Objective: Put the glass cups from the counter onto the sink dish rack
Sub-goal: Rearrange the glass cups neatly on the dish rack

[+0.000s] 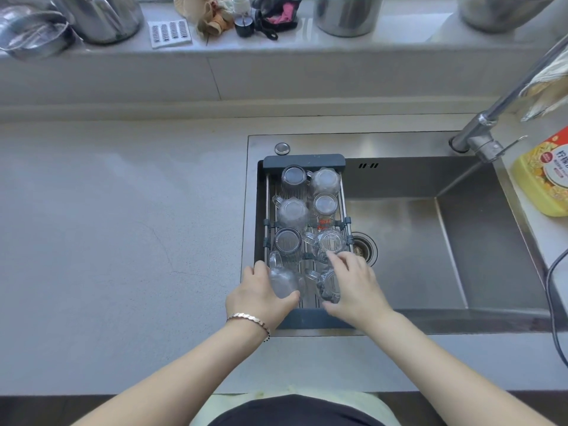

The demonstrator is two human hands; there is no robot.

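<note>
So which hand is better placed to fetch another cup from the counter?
Probably the left hand: it is nearest the counter, which lies on that side. The right hand is further over the rack. No cups show on the counter, though.
</note>
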